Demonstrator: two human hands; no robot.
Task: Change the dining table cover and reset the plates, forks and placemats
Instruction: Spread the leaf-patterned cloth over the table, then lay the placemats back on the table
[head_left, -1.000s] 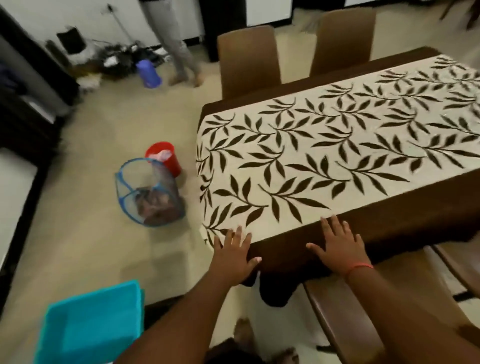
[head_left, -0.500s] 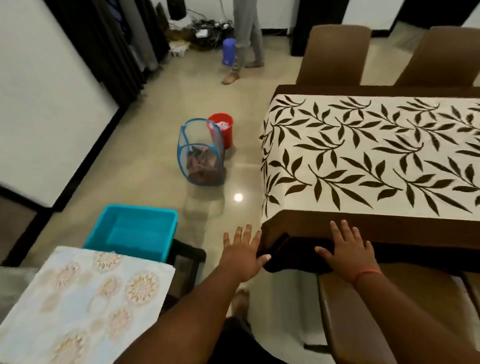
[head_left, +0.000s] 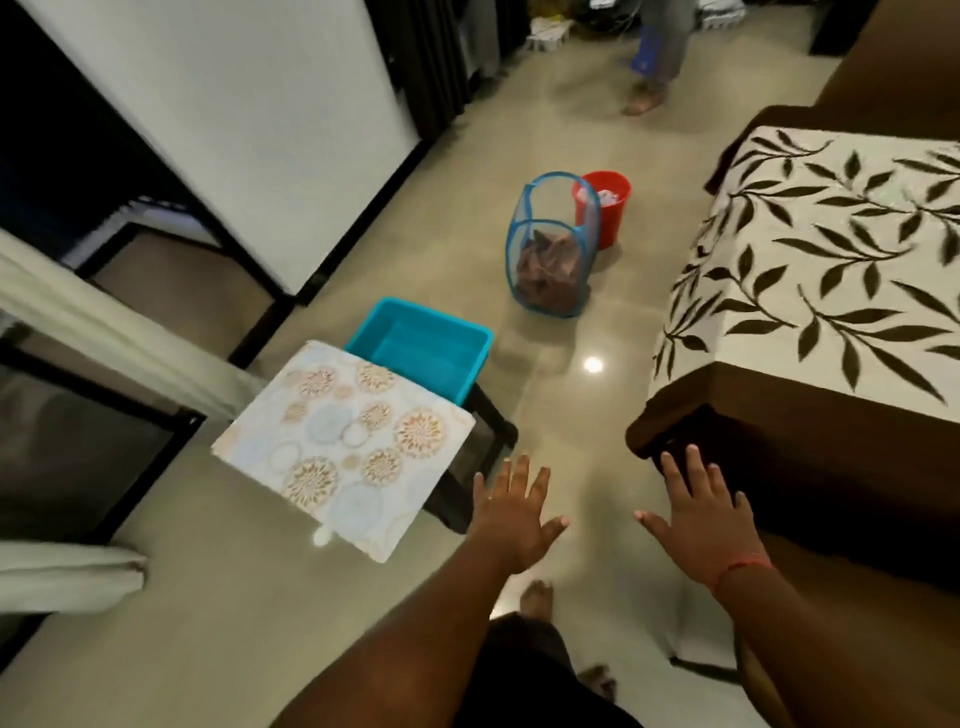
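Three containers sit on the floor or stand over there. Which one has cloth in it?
The blue mesh hamper, holding crumpled brown cloth at its bottom. The teal tub on the black stand looks empty, and the red bucket behind the hamper holds only something pale.

At right, the table cover (head_left: 831, 270) is showing dark brown leaf sprigs on cream, bordered in brown. A pale mat (head_left: 345, 444) at lower left is showing orange and blue rosettes. The tub (head_left: 421, 345) is glowing turquoise, the bucket (head_left: 605, 205) red.
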